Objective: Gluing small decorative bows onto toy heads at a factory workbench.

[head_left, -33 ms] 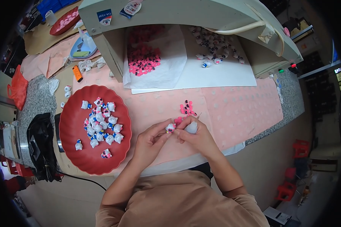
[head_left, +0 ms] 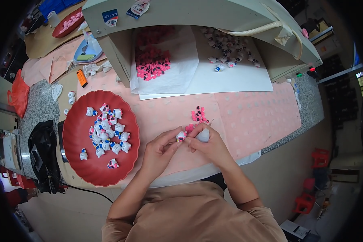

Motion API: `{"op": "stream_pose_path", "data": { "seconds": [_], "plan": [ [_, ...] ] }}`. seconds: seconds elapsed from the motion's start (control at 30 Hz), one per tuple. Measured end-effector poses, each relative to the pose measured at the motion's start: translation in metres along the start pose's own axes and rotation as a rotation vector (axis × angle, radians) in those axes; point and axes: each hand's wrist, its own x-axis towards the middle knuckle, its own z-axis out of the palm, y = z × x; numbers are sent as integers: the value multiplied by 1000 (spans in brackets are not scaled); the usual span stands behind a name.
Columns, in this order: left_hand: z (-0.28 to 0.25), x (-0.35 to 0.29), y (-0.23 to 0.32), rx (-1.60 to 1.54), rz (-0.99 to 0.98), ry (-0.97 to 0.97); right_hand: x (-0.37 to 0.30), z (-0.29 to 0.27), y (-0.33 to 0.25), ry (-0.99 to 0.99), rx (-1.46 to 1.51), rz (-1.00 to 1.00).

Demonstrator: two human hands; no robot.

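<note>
The left hand (head_left: 159, 151) and the right hand (head_left: 207, 143) meet over the pink table cover (head_left: 246, 117), fingertips almost touching. Pinched between the left thumb and forefinger is a small white figurine (head_left: 181, 136) with pink and yellow marks; it sits right at the point where the two hands come together. The right hand is closed around a small whitish bottle (head_left: 203, 135), whose narrow tip points up and away from the person, toward the figurine's far side. The figurine is too small to tell which way it faces or how its long axis runs.

Just beyond the right hand's fingertips lies a little cluster of pink pieces (head_left: 199, 115) on the cover, with a few more tucked against the fingers.

To the left of the left hand, near it, sits a round red tray (head_left: 74, 161) holding a loose heap of similar white figurines (head_left: 108, 133) with blue and pink details, a couple lying apart toward the tray's near edge.

Farther out, well beyond both hands, a white sheet (head_left: 238, 78) lies under a grey machine housing (head_left: 197, 14); on it are a spread of pink pieces (head_left: 151, 64) on the left and scattered small figurines (head_left: 228, 50) on the right. An orange lighter (head_left: 81, 78) lies beyond the tray, and a black bag (head_left: 42, 155) sits at the tray's far left.
</note>
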Motion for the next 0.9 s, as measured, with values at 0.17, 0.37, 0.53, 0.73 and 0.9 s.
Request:
{"op": "stream_pose_path", "data": {
  "seconds": [0.17, 0.37, 0.53, 0.73, 0.9],
  "plan": [
    [2, -1, 4, -84, 23, 35, -1, 1, 1, 18, -21, -25],
    [1, 0, 9, -292, -64, 56, -1, 4, 12, -16, -5, -160],
    [-6, 2, 8, -247, -75, 21, 5, 6, 12, -60, 115, -165],
    [-10, 6, 8, -298, -125, -58, 9, -2, 24, -128, 248, -162],
    [-13, -1, 6, -327, -180, -64, 5, 2, 29, -123, 279, -168]
  ]
}}
